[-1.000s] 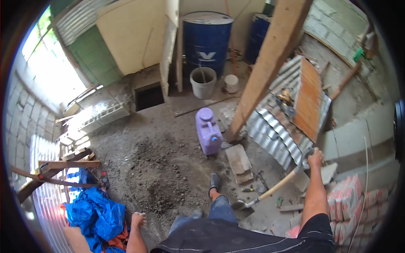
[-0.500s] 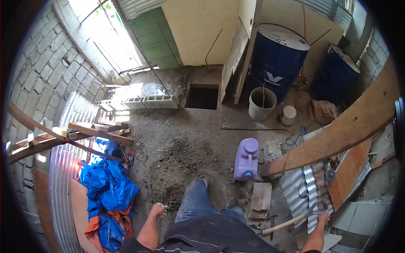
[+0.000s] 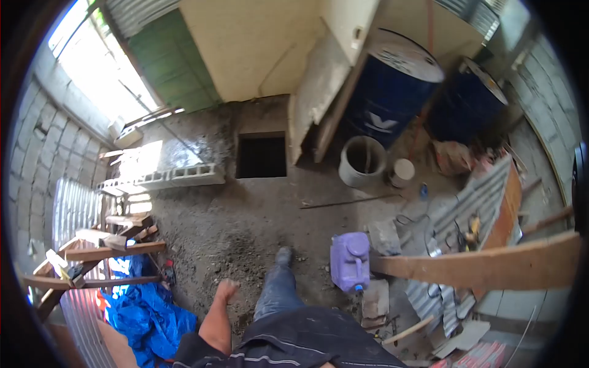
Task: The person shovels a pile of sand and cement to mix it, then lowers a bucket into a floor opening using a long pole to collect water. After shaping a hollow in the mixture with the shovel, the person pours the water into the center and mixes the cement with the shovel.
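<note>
My left hand [image 3: 227, 290] hangs in front of me over the dirt floor, its fingers curled in, with nothing seen in them. Below it lies a patch of loose gravel and soil [image 3: 239, 251]. My right hand is out of sight; only a sliver of skin shows at the bottom edge, too little to tell what part it is. To the lower right, a pale wooden handle [image 3: 410, 330] slants over the floor; what it belongs to is hidden. A purple jug [image 3: 350, 262] with a blue cap stands right of my forward leg.
A square pit [image 3: 262, 156] opens in the floor ahead. Hollow blocks [image 3: 172, 176] line the left. Blue drums [image 3: 392, 86] and a bucket [image 3: 362, 162] stand ahead right. A wooden beam [image 3: 478, 264] crosses the right, above corrugated sheets [image 3: 423, 294]. A blue tarp [image 3: 147, 325] lies left.
My view has turned and shifted. My right hand, which held a tool by its handle's end at the lower right, has left view. My left hand stays curled; one leg has stepped forward.
</note>
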A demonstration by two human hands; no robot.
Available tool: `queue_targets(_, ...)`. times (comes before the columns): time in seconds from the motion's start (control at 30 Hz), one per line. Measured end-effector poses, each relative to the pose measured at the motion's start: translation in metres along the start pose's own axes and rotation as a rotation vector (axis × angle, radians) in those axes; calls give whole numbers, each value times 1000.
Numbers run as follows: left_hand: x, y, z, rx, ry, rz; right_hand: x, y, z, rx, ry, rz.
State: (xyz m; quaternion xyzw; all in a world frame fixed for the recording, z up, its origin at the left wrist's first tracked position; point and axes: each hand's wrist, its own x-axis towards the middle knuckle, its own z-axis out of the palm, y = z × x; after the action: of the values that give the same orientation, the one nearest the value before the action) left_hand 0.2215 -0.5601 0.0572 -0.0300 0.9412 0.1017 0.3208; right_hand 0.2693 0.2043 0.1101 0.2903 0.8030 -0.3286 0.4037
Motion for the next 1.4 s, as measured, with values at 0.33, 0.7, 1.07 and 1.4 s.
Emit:
queue_targets(0.33, 204, -89, -222, -1035, 501, -568, 16, -260, 19, 346, 148, 11)
queue_targets(0.7, 147, -43, -201, -901, 107, -536, 157, -448, -41, 197, 81, -82)
queue_targets(1.07, 185, -117, -174, 98, -193, 15, 169, -628, -129, 326, 325, -400)
queue_targets(1.4, 326, -67, -390, -1500, 322, -466, 152, -781, -211, 491, 490, -470)
